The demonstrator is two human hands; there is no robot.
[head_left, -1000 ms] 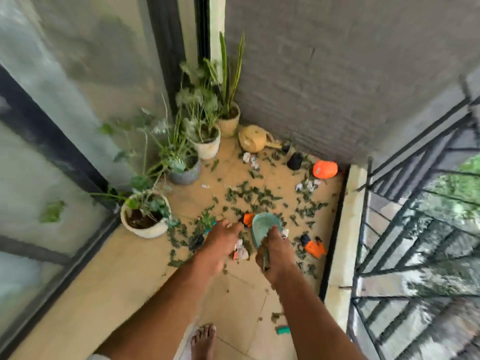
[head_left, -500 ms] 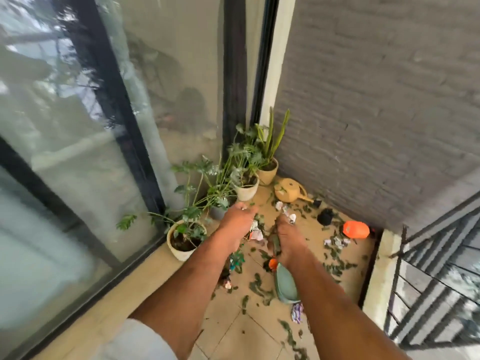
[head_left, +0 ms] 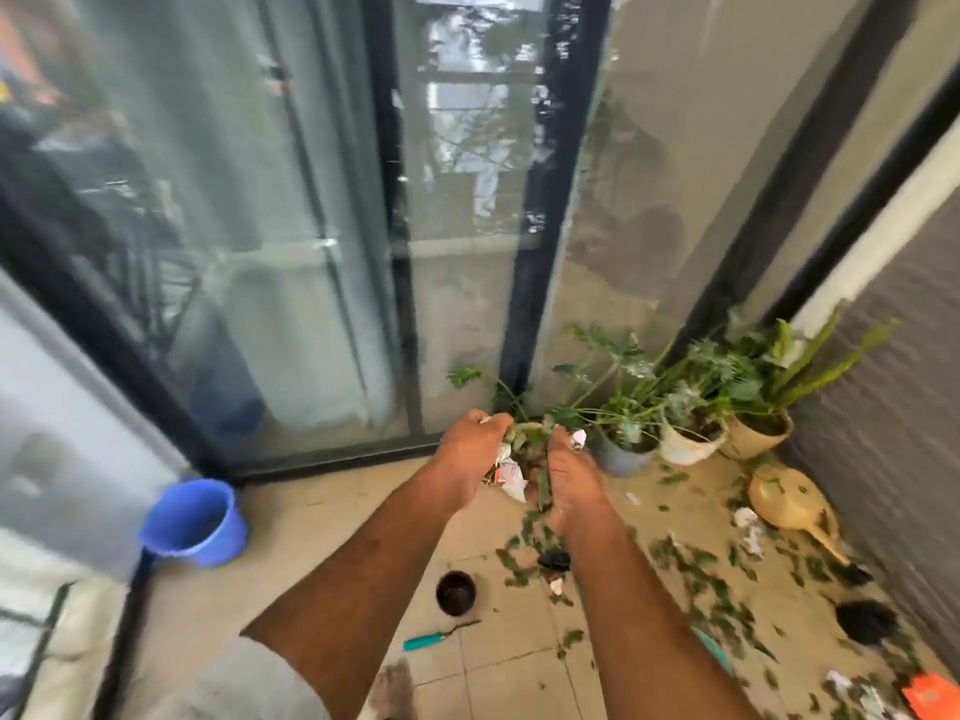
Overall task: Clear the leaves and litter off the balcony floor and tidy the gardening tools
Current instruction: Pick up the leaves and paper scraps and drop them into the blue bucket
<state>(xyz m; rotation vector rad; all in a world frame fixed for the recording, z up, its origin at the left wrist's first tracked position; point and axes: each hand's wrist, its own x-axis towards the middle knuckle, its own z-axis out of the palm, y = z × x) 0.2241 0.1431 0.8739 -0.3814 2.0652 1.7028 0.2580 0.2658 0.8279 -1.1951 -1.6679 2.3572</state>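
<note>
Hands, left (head_left: 470, 449) and right (head_left: 563, 475), cupped together around leaves (head_left: 530, 449) and paper (head_left: 511, 472), raised above floor (head_left: 322, 532); bucket (head_left: 195, 522) left.

Beige tiled floor (head_left: 322, 563) is running along the balcony. Tall glass doors (head_left: 260, 226) in black frames (head_left: 524, 241) are reflecting trees and a building. Grey textured wall (head_left: 898, 407) is closing the right side. Soft daylight is falling evenly. Frame is motion-blurred at the edges.
</note>
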